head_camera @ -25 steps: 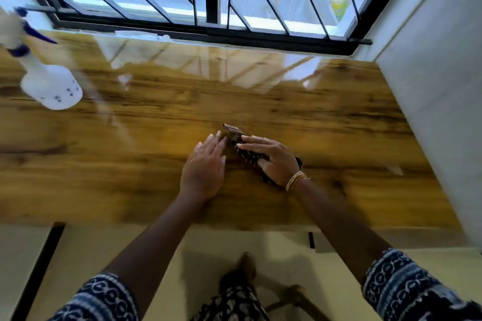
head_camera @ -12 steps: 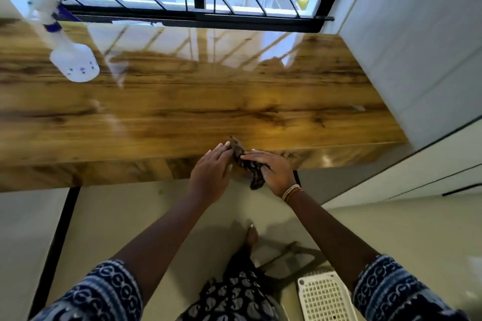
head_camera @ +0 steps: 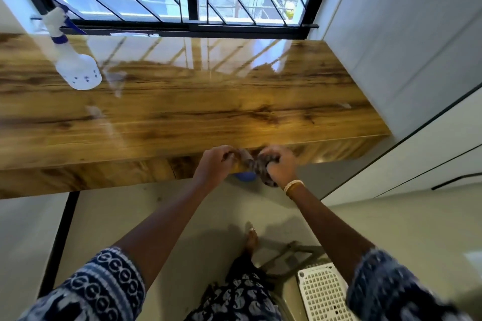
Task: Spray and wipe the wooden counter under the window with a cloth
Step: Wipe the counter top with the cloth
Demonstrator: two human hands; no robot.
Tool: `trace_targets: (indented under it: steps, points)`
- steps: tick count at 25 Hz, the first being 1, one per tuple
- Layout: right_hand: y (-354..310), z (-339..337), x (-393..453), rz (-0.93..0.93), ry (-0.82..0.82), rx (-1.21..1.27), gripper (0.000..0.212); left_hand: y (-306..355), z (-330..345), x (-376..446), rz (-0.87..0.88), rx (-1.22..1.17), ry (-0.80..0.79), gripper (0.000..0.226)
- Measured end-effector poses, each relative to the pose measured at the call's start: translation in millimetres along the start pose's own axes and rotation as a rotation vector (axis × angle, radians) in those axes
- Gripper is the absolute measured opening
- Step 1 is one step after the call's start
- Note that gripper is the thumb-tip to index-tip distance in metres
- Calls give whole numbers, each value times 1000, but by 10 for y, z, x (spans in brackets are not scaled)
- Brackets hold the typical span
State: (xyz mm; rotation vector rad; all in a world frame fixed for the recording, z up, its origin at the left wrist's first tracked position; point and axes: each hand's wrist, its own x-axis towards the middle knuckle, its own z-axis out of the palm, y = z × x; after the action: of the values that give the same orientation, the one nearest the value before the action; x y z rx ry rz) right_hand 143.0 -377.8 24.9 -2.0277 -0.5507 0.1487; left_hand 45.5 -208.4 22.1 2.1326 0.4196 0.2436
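Observation:
The glossy wooden counter [head_camera: 182,101] runs under the barred window [head_camera: 182,8]. A dark patterned cloth [head_camera: 254,164] is bunched between both hands, just off the counter's front edge. My left hand [head_camera: 215,164] grips its left end with fingers curled. My right hand [head_camera: 280,163], with a pale bangle at the wrist, is closed on the right end. A white spray bottle [head_camera: 75,65] with a blue collar stands on the counter at the back left, well away from both hands.
A white wall and cabinet panels [head_camera: 417,47] close off the counter's right end. A white perforated basket [head_camera: 323,294] sits on the floor at the lower right. A black frame leg [head_camera: 62,240] runs down under the counter at the left. A small blue object [head_camera: 245,177] shows below the hands.
Both hands have drawn the cloth from the counter top back past the front edge and bunched it between closed fists. The view has pulled back and tilted down toward the floor.

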Motion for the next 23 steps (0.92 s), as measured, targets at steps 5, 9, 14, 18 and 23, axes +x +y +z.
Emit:
trace_targets:
  steps: [5, 9, 14, 18, 23]
  points:
    - [-46, 38, -36, 334, 85, 249, 45, 231, 165, 126, -187, -43, -468, 56]
    - [-214, -134, 214, 692, 146, 835, 36, 456, 343, 270, -345, -43, -627, 62]
    - [-324, -510, 725, 543, 150, 1010, 9, 719, 396, 732, -396, -469, -302, 29]
    - [-408, -354, 953, 358, 8, 704, 43, 1162, 394, 1200, -371, -425, -29, 30]
    - [-235, -409, 1645, 218, 224, 186, 38, 1348, 378, 1889, -602, -1048, -319, 26]
